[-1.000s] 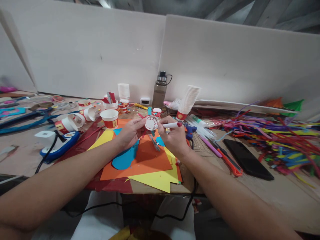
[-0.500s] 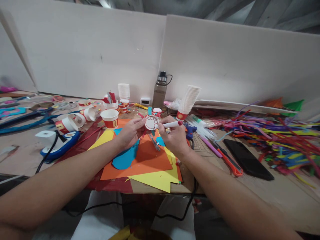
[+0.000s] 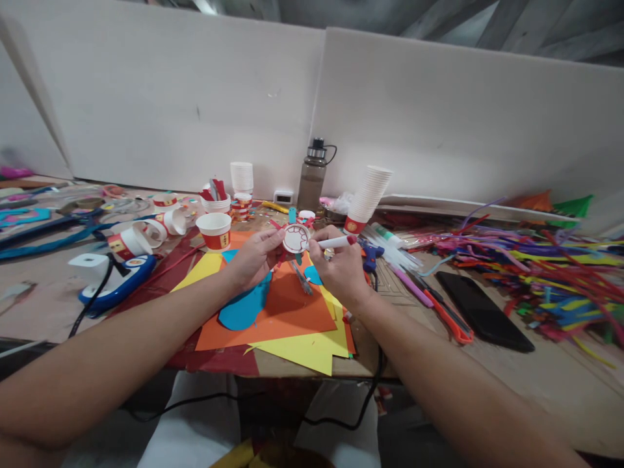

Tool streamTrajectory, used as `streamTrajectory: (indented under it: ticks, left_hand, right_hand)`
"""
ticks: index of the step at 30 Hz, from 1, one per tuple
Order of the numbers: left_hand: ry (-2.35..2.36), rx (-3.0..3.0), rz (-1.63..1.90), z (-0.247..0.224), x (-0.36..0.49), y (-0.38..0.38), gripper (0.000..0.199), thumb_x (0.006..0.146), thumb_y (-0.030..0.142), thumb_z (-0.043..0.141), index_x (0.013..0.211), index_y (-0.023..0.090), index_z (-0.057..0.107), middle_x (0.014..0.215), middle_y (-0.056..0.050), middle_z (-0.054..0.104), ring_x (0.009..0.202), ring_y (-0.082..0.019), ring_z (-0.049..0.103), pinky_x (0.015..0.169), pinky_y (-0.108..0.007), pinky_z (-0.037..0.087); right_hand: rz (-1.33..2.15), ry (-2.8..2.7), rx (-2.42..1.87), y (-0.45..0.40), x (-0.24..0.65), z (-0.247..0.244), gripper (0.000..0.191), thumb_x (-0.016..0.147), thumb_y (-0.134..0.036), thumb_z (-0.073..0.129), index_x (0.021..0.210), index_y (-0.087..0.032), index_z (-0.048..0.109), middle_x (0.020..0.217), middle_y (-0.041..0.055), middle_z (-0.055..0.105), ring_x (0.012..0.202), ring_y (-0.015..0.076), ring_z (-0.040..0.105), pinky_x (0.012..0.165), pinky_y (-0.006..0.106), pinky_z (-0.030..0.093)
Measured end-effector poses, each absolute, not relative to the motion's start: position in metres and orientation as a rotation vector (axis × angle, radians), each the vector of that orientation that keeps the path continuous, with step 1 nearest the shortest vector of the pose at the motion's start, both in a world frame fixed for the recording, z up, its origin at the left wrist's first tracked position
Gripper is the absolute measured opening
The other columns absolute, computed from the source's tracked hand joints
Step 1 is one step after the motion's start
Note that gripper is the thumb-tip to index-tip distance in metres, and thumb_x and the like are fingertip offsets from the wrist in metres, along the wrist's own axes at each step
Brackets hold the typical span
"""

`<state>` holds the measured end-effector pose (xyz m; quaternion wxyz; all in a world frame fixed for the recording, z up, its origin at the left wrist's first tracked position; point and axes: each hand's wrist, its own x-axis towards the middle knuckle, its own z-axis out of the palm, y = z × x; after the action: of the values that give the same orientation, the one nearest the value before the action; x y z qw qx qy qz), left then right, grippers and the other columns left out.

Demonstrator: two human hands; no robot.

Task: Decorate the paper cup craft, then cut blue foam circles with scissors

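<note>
Between finger and thumb, my left hand [image 3: 256,259] pinches a round white paper-cup bottom [image 3: 294,239] with red and teal strips sticking out around it. Dark red curved lines are drawn on its white face. My right hand [image 3: 340,268] is closed around a white marker [image 3: 335,243] with a red end pointing right; its tip is at the right rim of the cup bottom, and I cannot tell whether it touches. Beneath both hands lie orange sheets [image 3: 287,318], a blue paper cutout [image 3: 241,313] and a yellow sheet [image 3: 307,354].
Left stand a paper cup [image 3: 213,233] and a blue-and-white power strip [image 3: 121,286]. Behind are a water bottle [image 3: 311,182] and a leaning cup stack [image 3: 368,198]. Right lie a blue glue gun [image 3: 372,255], an orange utility knife [image 3: 453,322], a phone [image 3: 482,309] and many pipe cleaners [image 3: 546,266].
</note>
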<state>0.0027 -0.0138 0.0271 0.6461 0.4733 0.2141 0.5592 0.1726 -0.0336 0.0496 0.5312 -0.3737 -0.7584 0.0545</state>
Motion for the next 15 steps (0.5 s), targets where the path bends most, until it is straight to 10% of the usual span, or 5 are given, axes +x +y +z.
streamTrajectory:
  ticks: [15]
  left_hand:
    - [0.520, 1.054, 1.272, 0.0312, 0.0048, -0.0173, 0.021, 0.078, 0.031, 0.070, 0.084, 0.011, 0.070, 0.080, -0.008, 0.069, 0.070, -0.014, 0.061, 0.067, -0.027, 0.051]
  right_hand:
    - [0.112, -1.831, -0.912, -0.0325, 0.1730, 0.0496, 0.014, 0.083, -0.026, 0.054, 0.070, -0.020, 0.053, 0.064, -0.0007, 0.057, 0.060, 0.0128, 0.052, 0.059, 0.026, 0.038]
